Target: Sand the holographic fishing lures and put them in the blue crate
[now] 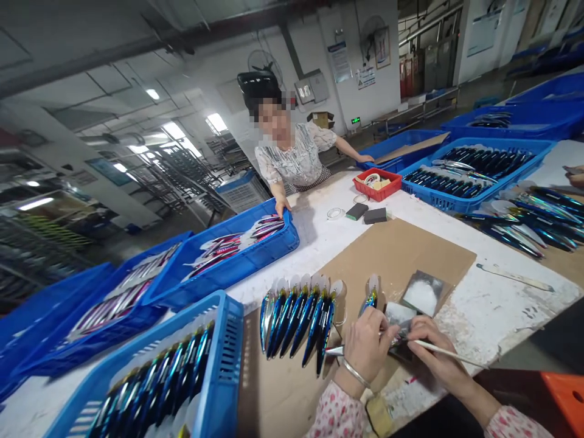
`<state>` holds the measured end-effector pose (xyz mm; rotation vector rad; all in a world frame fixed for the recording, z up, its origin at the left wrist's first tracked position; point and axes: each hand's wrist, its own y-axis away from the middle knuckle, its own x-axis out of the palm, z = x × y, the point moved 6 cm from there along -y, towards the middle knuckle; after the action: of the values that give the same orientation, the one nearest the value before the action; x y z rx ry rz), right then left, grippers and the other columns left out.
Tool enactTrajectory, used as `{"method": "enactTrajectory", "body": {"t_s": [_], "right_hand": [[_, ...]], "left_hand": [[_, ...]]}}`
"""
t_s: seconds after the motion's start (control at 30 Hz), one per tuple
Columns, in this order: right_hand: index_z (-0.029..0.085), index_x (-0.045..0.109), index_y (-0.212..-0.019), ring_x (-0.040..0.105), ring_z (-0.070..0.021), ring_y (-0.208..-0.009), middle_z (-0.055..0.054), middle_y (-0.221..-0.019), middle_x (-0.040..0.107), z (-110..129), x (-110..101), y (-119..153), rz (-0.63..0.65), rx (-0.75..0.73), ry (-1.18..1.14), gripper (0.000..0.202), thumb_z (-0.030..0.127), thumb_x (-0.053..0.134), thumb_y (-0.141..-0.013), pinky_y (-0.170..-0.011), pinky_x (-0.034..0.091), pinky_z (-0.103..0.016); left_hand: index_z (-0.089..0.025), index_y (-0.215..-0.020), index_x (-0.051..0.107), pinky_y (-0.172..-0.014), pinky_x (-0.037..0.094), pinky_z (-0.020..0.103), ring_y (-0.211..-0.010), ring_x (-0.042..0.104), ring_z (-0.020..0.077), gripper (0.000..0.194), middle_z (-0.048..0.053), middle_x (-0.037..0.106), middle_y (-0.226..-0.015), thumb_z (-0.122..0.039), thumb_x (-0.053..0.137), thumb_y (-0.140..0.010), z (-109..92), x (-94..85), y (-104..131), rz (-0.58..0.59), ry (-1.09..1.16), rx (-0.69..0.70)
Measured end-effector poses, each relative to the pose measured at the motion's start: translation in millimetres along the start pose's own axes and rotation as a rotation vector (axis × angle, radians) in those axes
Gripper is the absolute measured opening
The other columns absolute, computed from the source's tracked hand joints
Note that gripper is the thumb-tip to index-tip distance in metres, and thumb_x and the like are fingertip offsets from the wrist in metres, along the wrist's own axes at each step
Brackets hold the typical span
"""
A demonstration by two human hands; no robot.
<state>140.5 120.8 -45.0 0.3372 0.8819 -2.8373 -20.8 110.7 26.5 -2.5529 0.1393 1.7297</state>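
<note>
My left hand (368, 342), with a bracelet at the wrist, is closed around a fishing lure whose silvery tail (335, 351) sticks out to its left. My right hand (435, 351) grips a thin pale stick (449, 354); its working end is hidden by the fingers close to the lure's front. Left of the hands, several blue-black fishing lures (298, 316) with clear round lips lie side by side on brown cardboard (274, 389). Another lure (373, 295) lies just beyond my left hand. Near my right fingers, a dark block (422, 293) bears white material.
A light-blue basket (232, 340) of lures stands at left, with a dark-blue bin (274, 246) behind it. Across the table, a person (294, 158) touches bins with both hands. A red tray (378, 185), dark sanding blocks (375, 216) and another lure basket (460, 201) stand farther back.
</note>
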Motion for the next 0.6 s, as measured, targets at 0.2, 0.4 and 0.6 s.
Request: {"method": "enactTrajectory", "body": {"t_s": [0.2,0.4,0.6], "right_hand": [[0.025,0.065,-0.088,0.061,-0.0227,-0.087,-0.003,-0.078,0.065,17,0,-6,0.021,-0.131,0.018,0.006,0.026,0.059,-0.089,-0.077,0.053,-0.035],[0.024,0.065,-0.089,0.062,-0.0222,-0.082,-0.005,-0.081,0.065,26,-2,-9,-0.033,-0.178,0.079,0.006,0.023,0.059,-0.088,-0.068,0.053,-0.032],[0.026,0.063,-0.093,0.061,-0.0244,-0.08,-0.004,-0.075,0.064,23,1,-5,-0.051,-0.258,0.106,0.012,0.017,0.061,-0.085,-0.071,0.052,-0.038]], "left_hand": [[-0.026,-0.102,0.063,-0.078,0.047,0.037,-0.094,0.064,0.0251,0.034,0.007,0.066,-0.102,-0.053,0.05,-0.086,0,9.3,5,0.231,-0.136,0.017],[-0.025,-0.105,0.066,-0.079,0.048,0.038,-0.095,0.064,0.0259,0.038,0.012,0.067,-0.102,-0.051,0.043,-0.088,1,10.4,3,0.252,-0.121,0.035],[-0.027,-0.101,0.066,-0.077,0.05,0.04,-0.093,0.065,0.0276,0.036,0.009,0.068,-0.098,-0.054,0.047,-0.085,7,15.8,0,0.209,-0.061,0.056]]}}
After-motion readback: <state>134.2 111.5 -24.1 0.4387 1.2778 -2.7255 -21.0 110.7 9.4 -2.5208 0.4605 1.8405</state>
